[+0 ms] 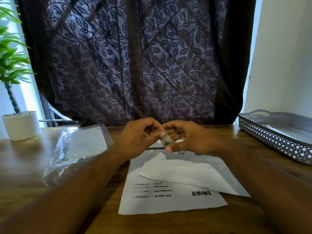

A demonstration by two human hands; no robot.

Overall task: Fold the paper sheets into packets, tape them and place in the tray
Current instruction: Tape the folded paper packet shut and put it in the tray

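Looks like tape prep. The left hand (140, 137) and right hand (185, 141) both pinch a small item (166, 141), maybe tape, in their fingers. Paper sheets (172, 200) lie on the bench (33, 157) below, the tray (270, 139) well right. Next move probably needs a fine fingertip peel.

From my feed I log a room in a home: dark leaf-patterned curtain (135, 65) across a bright window, wooden table (25, 166) in front, green plant (11, 61) in a white pot (21, 124), plain pale wall (283, 65) beside.
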